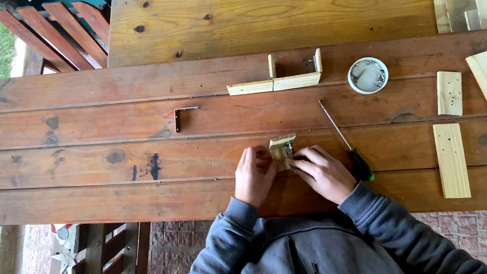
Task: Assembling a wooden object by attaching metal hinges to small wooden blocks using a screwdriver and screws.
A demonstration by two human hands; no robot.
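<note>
Both hands, left point(254, 176), right point(325, 173), fingers curled, pinching small wooden piece point(282, 150)

No labels, signs or screens show anywhere on the wooden table or around it. The 1 thing close to a package is a small round white container point(368, 75) (open at the top, with small metal pieces inside, too small to tell apart), which stands on the table's far right part, just beyond the screwdriver's tip.
</note>
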